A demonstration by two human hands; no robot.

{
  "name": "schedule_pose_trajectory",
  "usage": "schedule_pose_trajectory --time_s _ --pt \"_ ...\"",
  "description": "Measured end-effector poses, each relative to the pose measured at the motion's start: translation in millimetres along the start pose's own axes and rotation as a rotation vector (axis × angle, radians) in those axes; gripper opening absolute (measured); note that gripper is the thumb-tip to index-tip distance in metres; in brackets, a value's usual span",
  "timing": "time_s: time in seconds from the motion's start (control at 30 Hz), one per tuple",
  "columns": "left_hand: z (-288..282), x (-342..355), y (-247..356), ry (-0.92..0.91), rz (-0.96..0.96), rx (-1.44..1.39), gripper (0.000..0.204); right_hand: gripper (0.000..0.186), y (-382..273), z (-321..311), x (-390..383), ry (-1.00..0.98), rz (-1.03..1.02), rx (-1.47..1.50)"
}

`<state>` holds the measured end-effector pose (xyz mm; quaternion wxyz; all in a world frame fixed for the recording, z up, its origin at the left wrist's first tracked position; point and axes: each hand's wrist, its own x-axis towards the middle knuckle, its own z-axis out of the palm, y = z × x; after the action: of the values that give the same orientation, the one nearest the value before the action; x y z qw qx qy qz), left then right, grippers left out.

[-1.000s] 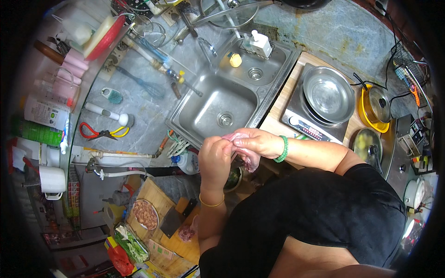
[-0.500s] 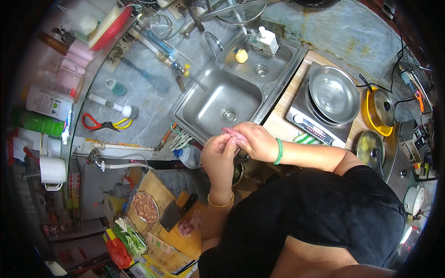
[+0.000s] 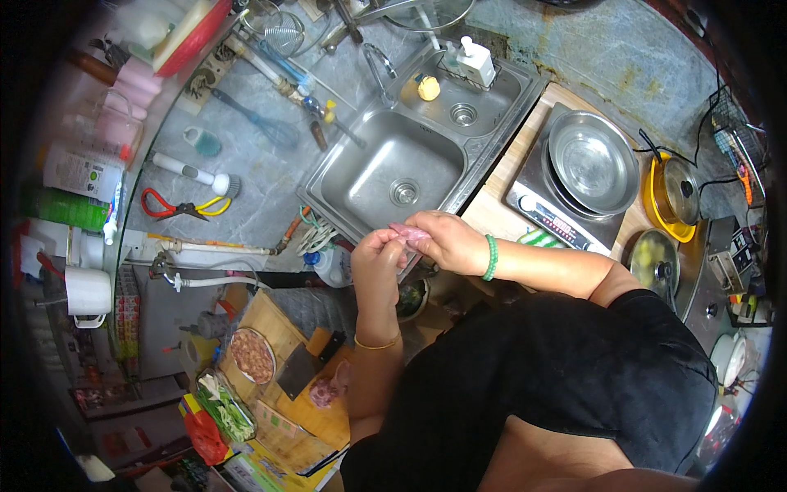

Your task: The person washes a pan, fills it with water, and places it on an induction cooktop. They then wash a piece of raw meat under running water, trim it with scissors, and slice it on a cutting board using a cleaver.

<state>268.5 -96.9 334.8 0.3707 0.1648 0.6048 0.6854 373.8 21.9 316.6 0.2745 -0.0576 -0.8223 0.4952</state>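
Note:
Just in front of the sink's near edge, both my hands meet around a small pink piece of raw meat [image 3: 409,233]. My left hand [image 3: 375,258] pinches its left end, the fingers curled. My right hand [image 3: 451,242], with a green bead bracelet at the wrist, grips it from the other side, fingers closed over part of it. Beyond the hands lies the steel sink [image 3: 369,180], no water seen running from its faucet [image 3: 379,70]. At lower left, more raw meat [image 3: 326,392] lies on a wooden cutting board [image 3: 307,447] beside a cleaver [image 3: 298,373].
A plate of chopped meat [image 3: 252,356] and a tray of green vegetables [image 3: 225,410] stand at lower left. Right of the sink, a metal pan [image 3: 592,160] sits on an induction cooker [image 3: 548,215]. Red-and-yellow scissors [image 3: 185,210] and a white brush [image 3: 195,175] lie on the left counter.
The view has shifted slightly. My hands still hold the meat together; my left hand has turned a little and its fingers sit differently, and the meat's shape between the hands looks altered.

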Motion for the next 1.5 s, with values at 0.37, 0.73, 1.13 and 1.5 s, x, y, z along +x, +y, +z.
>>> schedule_pose_trajectory --time_s 0.37,0.73,1.13,1.5 --pt "-1.9 -5.4 -22.5 -0.036 0.044 0.084 0.004 0.030 17.1 -5.5 -2.5 -0.295 0.342 0.284" --pt "-2.8 -6.9 -25.4 -0.049 0.070 0.032 0.003 0.039 24.6 -4.6 -9.1 -0.241 0.605 0.900" --pt "17.7 8.3 -62.4 -0.096 0.047 -0.209 0.005 0.016 64.6 -23.4 -13.7 0.318 0.781 1.076" --pt "-5.7 18.4 -124.6 -0.099 -0.192 0.015 0.003 0.018 152.7 -271.5 -77.1 0.676 0.568 0.616"
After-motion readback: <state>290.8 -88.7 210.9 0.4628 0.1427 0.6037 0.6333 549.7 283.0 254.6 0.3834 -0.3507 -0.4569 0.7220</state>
